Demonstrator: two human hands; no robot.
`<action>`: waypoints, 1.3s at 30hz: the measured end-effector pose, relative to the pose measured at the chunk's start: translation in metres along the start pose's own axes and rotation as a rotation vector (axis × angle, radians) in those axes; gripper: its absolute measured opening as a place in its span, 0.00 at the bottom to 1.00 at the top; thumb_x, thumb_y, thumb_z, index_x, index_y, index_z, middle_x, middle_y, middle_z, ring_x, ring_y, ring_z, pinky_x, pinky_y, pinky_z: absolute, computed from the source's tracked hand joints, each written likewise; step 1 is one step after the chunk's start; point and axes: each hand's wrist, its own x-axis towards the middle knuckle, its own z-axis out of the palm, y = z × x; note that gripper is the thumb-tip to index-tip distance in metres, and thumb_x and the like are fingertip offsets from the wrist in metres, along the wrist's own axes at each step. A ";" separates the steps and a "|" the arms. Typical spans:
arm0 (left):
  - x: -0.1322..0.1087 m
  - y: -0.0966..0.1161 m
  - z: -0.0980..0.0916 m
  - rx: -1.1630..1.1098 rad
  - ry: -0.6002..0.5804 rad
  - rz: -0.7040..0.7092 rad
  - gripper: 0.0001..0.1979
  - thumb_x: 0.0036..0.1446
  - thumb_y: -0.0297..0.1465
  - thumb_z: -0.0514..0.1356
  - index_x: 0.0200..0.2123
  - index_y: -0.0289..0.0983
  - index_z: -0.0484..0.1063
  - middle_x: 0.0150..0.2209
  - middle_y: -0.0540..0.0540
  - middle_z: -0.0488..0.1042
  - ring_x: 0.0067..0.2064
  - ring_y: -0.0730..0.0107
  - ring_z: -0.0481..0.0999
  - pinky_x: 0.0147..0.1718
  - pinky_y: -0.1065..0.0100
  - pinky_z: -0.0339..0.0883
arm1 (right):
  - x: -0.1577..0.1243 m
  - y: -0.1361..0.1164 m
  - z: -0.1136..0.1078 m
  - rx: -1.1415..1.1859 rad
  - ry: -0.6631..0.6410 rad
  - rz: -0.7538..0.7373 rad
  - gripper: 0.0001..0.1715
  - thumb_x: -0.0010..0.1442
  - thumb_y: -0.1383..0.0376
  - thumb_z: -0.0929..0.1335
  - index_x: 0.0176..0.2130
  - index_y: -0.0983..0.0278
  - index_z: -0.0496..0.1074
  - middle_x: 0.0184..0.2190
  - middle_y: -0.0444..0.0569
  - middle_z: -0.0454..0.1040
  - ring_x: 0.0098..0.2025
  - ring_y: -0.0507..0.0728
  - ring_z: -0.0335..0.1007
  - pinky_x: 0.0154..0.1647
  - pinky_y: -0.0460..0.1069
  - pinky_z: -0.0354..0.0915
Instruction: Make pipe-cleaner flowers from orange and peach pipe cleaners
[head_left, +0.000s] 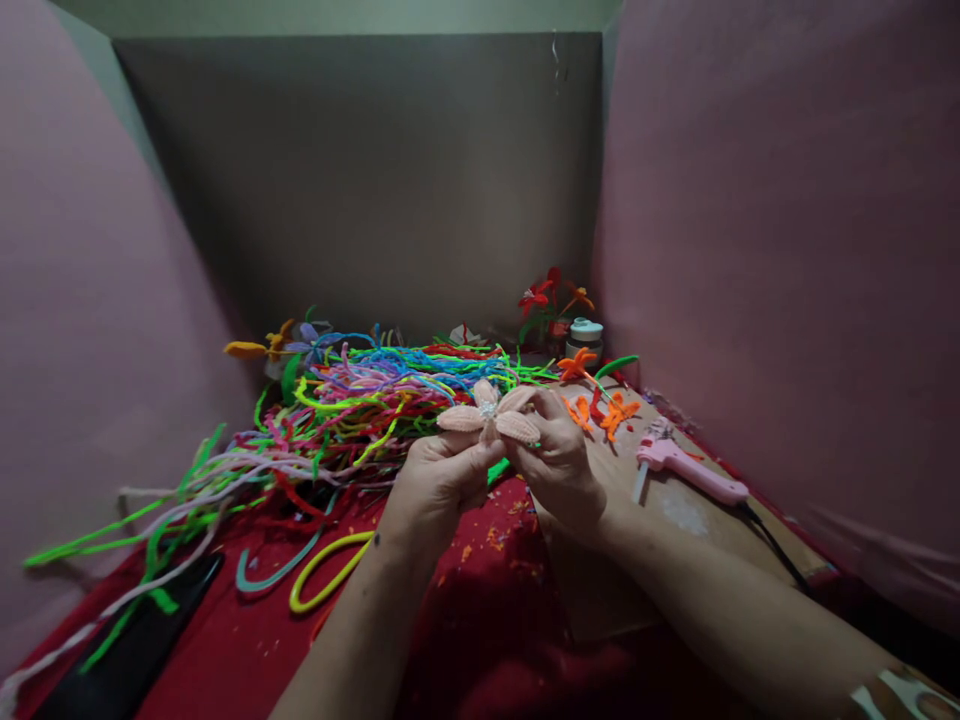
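A pale pink pipe-cleaner flower with several petals and a whitish centre is held up over the table. My left hand pinches it from below and left, thumb near the flower's base. My right hand is closed on its right side, with fingers at the right petals. Below the flower, a bit of green pipe cleaner shows between the hands; whether it joins the flower is hidden.
Many coloured pipe cleaners are heaped behind and left. A pink glue gun and orange pipe-cleaner flowers lie on a brown board at right. A lidded jar stands behind. A black flat object lies front left on red cloth.
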 end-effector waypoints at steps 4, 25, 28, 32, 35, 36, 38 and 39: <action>-0.002 0.002 0.000 0.045 0.025 0.002 0.14 0.48 0.36 0.65 0.21 0.33 0.67 0.15 0.58 0.48 0.18 0.83 0.45 0.18 0.72 0.38 | -0.001 0.003 0.000 -0.005 0.026 0.005 0.08 0.59 0.69 0.66 0.28 0.62 0.71 0.35 0.49 0.68 0.43 0.58 0.64 0.45 0.57 0.61; -0.003 -0.001 0.011 -0.103 0.062 0.076 0.07 0.45 0.29 0.67 0.23 0.31 0.74 0.17 0.54 0.59 0.19 0.85 0.51 0.18 0.76 0.44 | -0.002 0.003 0.000 0.018 0.045 0.012 0.07 0.59 0.68 0.66 0.28 0.61 0.70 0.35 0.48 0.67 0.42 0.58 0.66 0.45 0.57 0.62; -0.003 -0.002 0.011 -0.071 0.111 0.116 0.06 0.44 0.29 0.68 0.23 0.32 0.75 0.17 0.54 0.59 0.20 0.84 0.52 0.19 0.76 0.47 | -0.002 0.001 0.000 0.035 0.034 0.004 0.07 0.58 0.69 0.67 0.29 0.61 0.71 0.35 0.49 0.67 0.43 0.58 0.66 0.46 0.56 0.61; -0.003 -0.005 0.012 -0.112 0.102 0.138 0.06 0.44 0.29 0.68 0.24 0.33 0.76 0.17 0.55 0.56 0.20 0.84 0.51 0.20 0.76 0.50 | 0.000 -0.002 -0.002 0.019 0.043 -0.019 0.06 0.58 0.70 0.67 0.28 0.62 0.69 0.34 0.49 0.67 0.43 0.58 0.65 0.45 0.57 0.62; -0.002 -0.007 0.013 -0.147 0.100 0.139 0.07 0.44 0.29 0.68 0.21 0.33 0.74 0.16 0.56 0.55 0.20 0.84 0.51 0.21 0.77 0.54 | 0.001 -0.003 -0.001 0.015 0.057 -0.030 0.05 0.57 0.70 0.67 0.29 0.62 0.69 0.34 0.48 0.67 0.42 0.58 0.65 0.44 0.57 0.62; -0.002 -0.007 0.013 -0.159 0.101 0.137 0.08 0.43 0.29 0.68 0.20 0.33 0.73 0.16 0.56 0.56 0.20 0.84 0.51 0.22 0.77 0.55 | 0.001 -0.003 -0.001 0.016 0.060 -0.033 0.05 0.57 0.70 0.67 0.29 0.62 0.69 0.33 0.48 0.67 0.42 0.58 0.65 0.44 0.57 0.62; -0.002 -0.006 0.014 -0.176 0.105 0.129 0.08 0.42 0.29 0.69 0.20 0.33 0.73 0.17 0.56 0.57 0.19 0.85 0.51 0.23 0.76 0.58 | 0.001 -0.003 -0.001 0.022 0.058 -0.036 0.05 0.57 0.70 0.67 0.29 0.62 0.69 0.34 0.48 0.67 0.43 0.58 0.65 0.45 0.57 0.62; -0.002 -0.005 0.015 -0.181 0.108 0.124 0.09 0.42 0.29 0.69 0.19 0.33 0.73 0.17 0.56 0.58 0.19 0.85 0.52 0.24 0.76 0.60 | 0.001 -0.003 -0.001 0.027 0.054 -0.037 0.05 0.57 0.70 0.67 0.29 0.62 0.69 0.34 0.48 0.67 0.43 0.58 0.65 0.45 0.57 0.62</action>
